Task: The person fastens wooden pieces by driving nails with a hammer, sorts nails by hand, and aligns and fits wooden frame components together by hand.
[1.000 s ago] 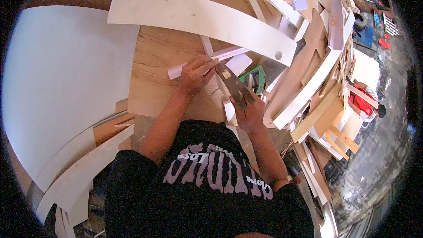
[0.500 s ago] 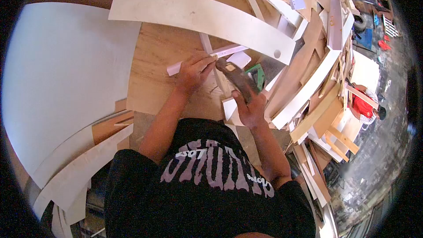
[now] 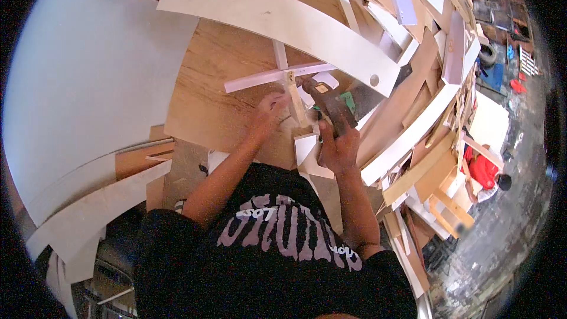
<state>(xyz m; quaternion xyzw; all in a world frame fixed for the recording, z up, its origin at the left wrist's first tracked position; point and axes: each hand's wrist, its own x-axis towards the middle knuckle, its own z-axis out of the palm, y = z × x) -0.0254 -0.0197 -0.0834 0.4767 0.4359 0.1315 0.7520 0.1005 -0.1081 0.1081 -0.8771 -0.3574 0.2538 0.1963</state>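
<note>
A dark hammer (image 3: 334, 105) with a pale square of wood showing in its head is gripped by my right hand (image 3: 341, 146). To its left lies a narrow wooden strip (image 3: 296, 101), with small dark marks at its upper end. Beside this strip, over the plywood, my left hand (image 3: 273, 111) has its fingers curled together; whatever they hold is too small to make out. Pinkish-white strips (image 3: 254, 81) meet near the wooden strip's upper end. The green handle of a saw (image 3: 348, 101) shows partly behind the hammer.
A long curved white board (image 3: 266, 15) spans the plywood sheet (image 3: 207, 94) beyond my hands. On the left stands a large white panel (image 3: 88, 94). Offcuts (image 3: 413, 118) pile up at right. Farther right, a person in red (image 3: 483, 168) is beside a pale board (image 3: 489, 119).
My left hand has come away from the wooden strip's upper end, moving down toward me. The hammer has shifted slightly right, and the view has tilted a little.
</note>
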